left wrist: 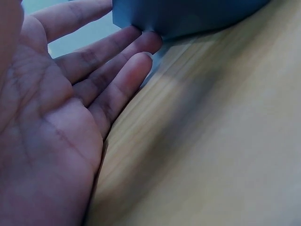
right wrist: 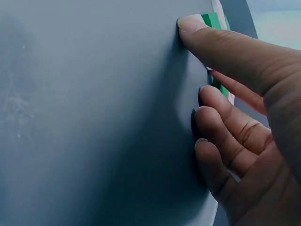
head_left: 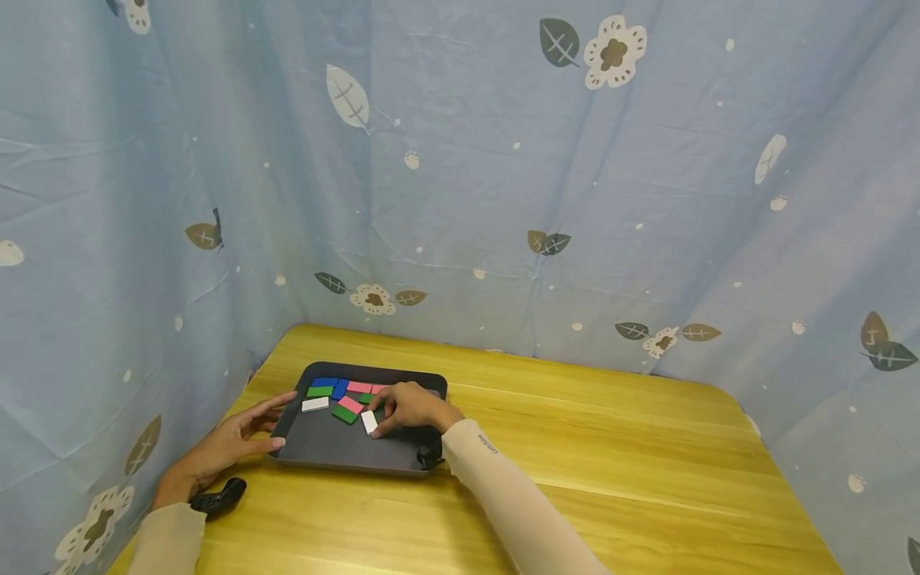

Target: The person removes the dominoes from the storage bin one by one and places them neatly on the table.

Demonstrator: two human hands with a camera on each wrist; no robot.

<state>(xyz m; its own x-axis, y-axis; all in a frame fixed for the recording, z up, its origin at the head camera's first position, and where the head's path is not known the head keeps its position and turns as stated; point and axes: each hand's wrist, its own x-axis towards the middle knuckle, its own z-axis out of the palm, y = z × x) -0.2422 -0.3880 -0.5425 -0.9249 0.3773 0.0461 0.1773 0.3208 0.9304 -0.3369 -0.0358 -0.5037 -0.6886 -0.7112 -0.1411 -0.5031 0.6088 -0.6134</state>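
Note:
A dark grey tray lies on the wooden table and holds several small flat blocks. My right hand reaches into it, with a white block pinched between thumb and index finger. In the right wrist view the thumb comes down close over the tray floor, its tip overlapping a green block; the other fingers curl loosely. At the tray's left side, my left hand has thumb and fingers spread along the wall. The left wrist view shows its fingertips against the tray's outer wall.
Blue, pink and green blocks and a second white block sit toward the tray's back left. A small black item is at its front right corner. Patterned blue curtains hang behind and beside the table.

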